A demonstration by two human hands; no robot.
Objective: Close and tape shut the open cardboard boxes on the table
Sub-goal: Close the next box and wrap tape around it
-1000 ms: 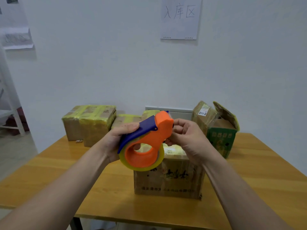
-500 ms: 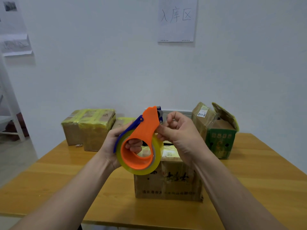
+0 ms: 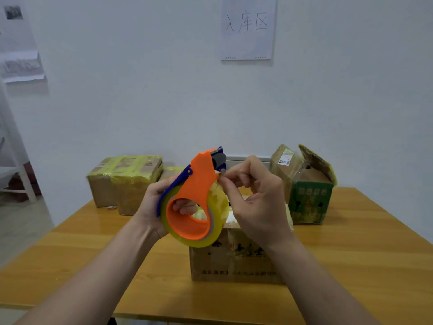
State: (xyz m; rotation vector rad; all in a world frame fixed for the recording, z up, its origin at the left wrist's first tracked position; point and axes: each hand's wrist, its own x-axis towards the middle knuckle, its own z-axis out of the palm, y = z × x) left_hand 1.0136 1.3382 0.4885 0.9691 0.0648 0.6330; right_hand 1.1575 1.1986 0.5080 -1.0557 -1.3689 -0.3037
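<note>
I hold an orange and blue tape dispenser [image 3: 199, 191] with a yellowish tape roll up in front of me. My left hand [image 3: 157, 205] grips it, fingers through the roll's core. My right hand [image 3: 255, 202] pinches at the tape end by the dispenser's cutter. Below them a brown cardboard box [image 3: 234, 261] with black print stands on the wooden table [image 3: 93, 254], its top mostly hidden by my hands. At the back right a green box [image 3: 309, 200] stands with its flaps up.
Taped brown boxes [image 3: 126, 181] sit at the table's back left against the white wall, and another small one [image 3: 171, 172] shows behind the dispenser. A paper sign [image 3: 248, 26] hangs on the wall. A white shelf frame [image 3: 14, 170] stands at far left.
The dispenser has turned upright, its cutter now pointing up. My right hand's thumb and forefinger have closed in on the tape end beside the cutter.
</note>
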